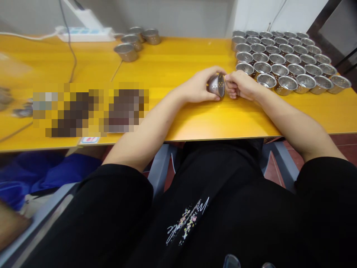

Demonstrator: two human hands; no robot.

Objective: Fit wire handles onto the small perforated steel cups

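Note:
My left hand (197, 88) is wrapped round a small perforated metal strainer cup (216, 85), tipped on its side with its mouth facing right. Fingers lie over its top and the thumb is below. Close to the cup's rim, my right hand (242, 84) is closed, with thumb and forefinger pinched together. What that pinch holds, if anything, is too small to make out, and I cannot tell whether it touches the rim. Just beyond my right hand, several similar strainer cups (287, 84) stand upright in close rows.
Several more metal cups (126, 53) stand at the back left, near a white power strip (86, 34) with cables. Two dark pixelated items (124, 108) lie left on the yellow table (178, 126). A person in blue shorts (67, 173) sits at my left.

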